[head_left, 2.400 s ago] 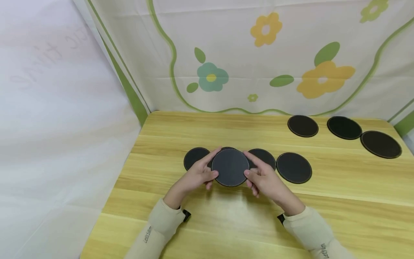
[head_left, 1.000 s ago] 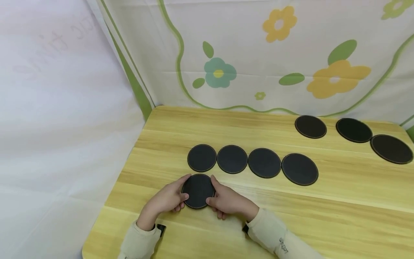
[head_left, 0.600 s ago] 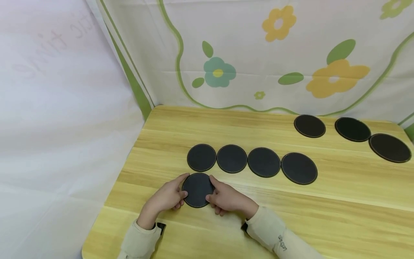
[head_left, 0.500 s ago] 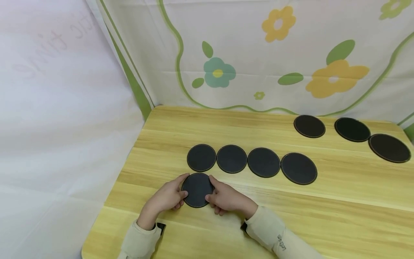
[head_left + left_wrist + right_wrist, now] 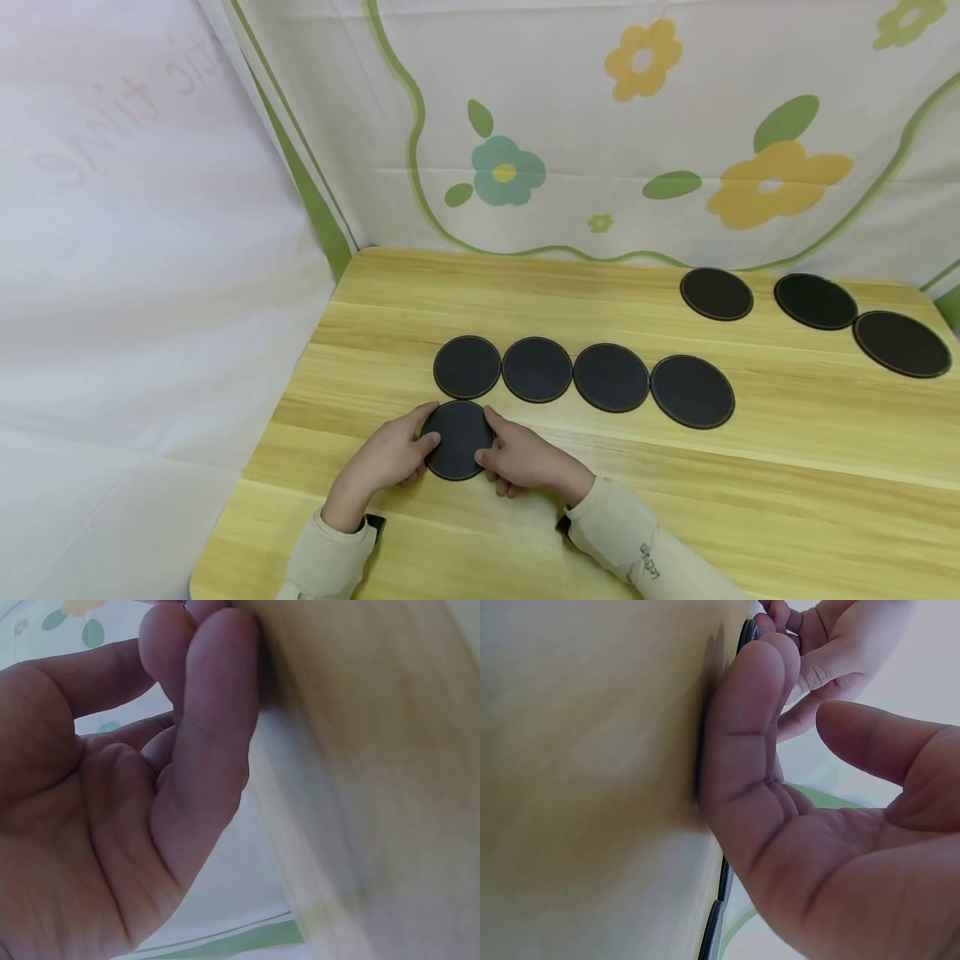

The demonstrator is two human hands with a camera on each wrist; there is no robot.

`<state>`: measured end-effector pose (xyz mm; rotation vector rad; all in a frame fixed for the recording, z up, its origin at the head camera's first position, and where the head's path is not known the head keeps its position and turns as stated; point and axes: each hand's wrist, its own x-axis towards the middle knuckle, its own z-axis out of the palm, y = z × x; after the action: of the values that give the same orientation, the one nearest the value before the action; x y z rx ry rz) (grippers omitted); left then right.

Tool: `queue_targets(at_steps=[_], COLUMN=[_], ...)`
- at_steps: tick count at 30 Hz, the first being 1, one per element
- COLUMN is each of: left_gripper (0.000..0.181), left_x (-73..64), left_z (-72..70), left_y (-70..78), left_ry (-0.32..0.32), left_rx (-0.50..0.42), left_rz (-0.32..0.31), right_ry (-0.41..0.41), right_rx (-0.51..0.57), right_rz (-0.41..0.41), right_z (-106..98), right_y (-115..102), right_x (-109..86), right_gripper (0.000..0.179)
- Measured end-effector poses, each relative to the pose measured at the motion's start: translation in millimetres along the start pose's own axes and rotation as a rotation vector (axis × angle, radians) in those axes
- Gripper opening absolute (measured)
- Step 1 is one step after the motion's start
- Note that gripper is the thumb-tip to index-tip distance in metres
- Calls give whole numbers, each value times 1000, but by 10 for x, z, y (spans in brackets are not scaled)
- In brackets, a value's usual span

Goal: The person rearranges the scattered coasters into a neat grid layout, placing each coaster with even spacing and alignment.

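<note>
A dark round coaster point(image 5: 459, 442) with a stitched rim lies on the wooden table, just in front of the leftmost coaster point(image 5: 467, 367) of a row. My left hand point(image 5: 393, 452) grips its left side, thumb over the top and index finger at the far rim. On the opposite side my right hand point(image 5: 531, 457) holds the rim between thumb and index finger, its other fingers curled low by the tabletop. The right wrist view shows the coaster edge point(image 5: 748, 634) beyond my fingers. In the left wrist view my fingers hide nearly all of the coaster.
The row continues rightward with more coasters point(image 5: 537, 369), touching edge to edge. Three others, one of them point(image 5: 716, 293) by the back edge, lie at the far right of the table point(image 5: 525, 292). A flowered cloth point(image 5: 570, 125) hangs behind, and white cloth point(image 5: 150, 333) hangs at the left.
Both hands have brought the coaster from in front of the row down and left onto the table below the row's left end. Lately my left thumb has slid further onto its top.
</note>
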<state>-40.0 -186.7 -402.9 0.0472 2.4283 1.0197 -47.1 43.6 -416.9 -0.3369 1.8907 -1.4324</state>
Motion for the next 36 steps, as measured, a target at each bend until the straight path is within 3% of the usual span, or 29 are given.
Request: queue_targets(at_steps=[4, 11, 21, 29, 32, 36], left_gripper=[53, 51, 46, 43, 42, 43], left_x=[-1, 16, 141, 385, 463, 543], left_z=[3, -17, -45, 16, 32, 56], left_y=[22, 123, 400, 773, 925, 1088], left_ry=[2, 92, 52, 45, 25, -5], left_rx=[22, 192, 177, 208, 205, 195], left_rz=[-7, 47, 105, 229, 276, 284], right_ry=[7, 12, 15, 202, 243, 302], right_rx=[-11, -102, -257, -371, -311, -297], right_rz=[-6, -69, -141, -140, -94, 25], right_z=[-4, -32, -268, -903, -1262, -1892], right_y=[0, -18, -70, -69, -54, 58], right_x=[-12, -50, -197, -405, -485, -554], right_gripper=[76, 68, 36, 34, 37, 44])
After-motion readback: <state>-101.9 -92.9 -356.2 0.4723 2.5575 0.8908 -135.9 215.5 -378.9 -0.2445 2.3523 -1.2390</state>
